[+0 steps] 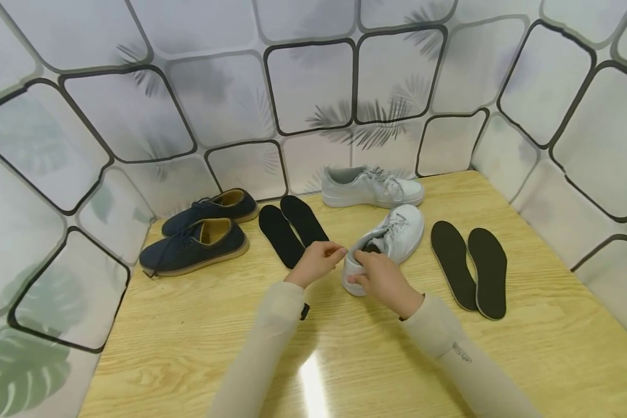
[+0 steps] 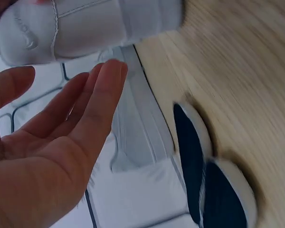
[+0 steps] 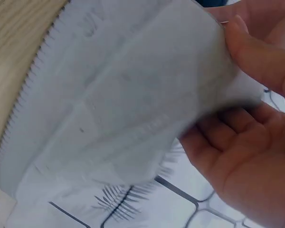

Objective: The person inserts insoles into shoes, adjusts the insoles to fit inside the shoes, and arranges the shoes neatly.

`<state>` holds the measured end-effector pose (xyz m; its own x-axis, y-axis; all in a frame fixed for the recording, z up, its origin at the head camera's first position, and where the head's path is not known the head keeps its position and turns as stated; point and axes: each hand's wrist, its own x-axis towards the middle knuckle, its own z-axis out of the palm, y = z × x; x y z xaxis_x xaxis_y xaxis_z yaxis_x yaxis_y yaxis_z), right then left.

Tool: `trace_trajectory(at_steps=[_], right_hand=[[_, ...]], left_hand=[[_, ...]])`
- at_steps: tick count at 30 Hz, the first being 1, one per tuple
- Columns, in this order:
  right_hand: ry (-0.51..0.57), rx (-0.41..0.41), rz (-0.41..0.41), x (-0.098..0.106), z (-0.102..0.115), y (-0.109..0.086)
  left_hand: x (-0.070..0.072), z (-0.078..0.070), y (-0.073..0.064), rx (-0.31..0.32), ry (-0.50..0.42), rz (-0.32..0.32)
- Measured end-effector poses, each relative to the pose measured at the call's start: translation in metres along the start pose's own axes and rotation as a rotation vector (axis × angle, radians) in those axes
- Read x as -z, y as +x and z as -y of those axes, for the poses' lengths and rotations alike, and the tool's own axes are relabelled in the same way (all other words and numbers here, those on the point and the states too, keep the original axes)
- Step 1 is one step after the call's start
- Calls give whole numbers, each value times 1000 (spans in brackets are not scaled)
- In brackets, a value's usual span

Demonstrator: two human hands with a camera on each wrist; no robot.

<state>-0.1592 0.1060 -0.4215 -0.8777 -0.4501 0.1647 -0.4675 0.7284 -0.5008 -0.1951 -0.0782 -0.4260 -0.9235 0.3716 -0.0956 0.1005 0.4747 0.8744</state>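
White sneaker [image 1: 410, 232], midway along the wood-grain bench [image 1: 188, 348] beside patterned walls [image 1: 313, 75], has its heel gripped by the right hand [image 1: 388, 280]; left wrist view alone clearly shows the left hand [image 2: 61, 142] with outstretched, empty fingers.

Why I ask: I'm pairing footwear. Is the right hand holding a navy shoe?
No, the right hand grips a white shoe, and both navy shoes stand apart to the left.

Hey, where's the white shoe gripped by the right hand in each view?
Head: the white shoe is slightly right of and below center.
Left wrist: top left, cut off by the top edge.
Right wrist: large, from upper left across the middle.
Shared landmark: the wooden table.
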Motion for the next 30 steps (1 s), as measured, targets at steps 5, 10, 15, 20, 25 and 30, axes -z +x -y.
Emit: trace_trajectory(at_steps=[5, 10, 15, 20, 25, 30], right_hand=[[115, -85, -178, 19, 1, -16], [59, -434, -190, 40, -13, -11], [-36, -586, 46, 35, -33, 2], [-24, -607, 13, 25, -43, 2], [6, -583, -21, 23, -43, -3], [-9, -566, -61, 28, -45, -14]], left_hand=[[-13, -11, 15, 56, -57, 77], [-22, -19, 18, 78, -90, 124], [-22, -16, 20, 16, -29, 151], [-2, -2, 49, -85, 297, -63], [18, 2, 100, -179, 693, -257], [23, 1, 140, -189, 1020, -189]])
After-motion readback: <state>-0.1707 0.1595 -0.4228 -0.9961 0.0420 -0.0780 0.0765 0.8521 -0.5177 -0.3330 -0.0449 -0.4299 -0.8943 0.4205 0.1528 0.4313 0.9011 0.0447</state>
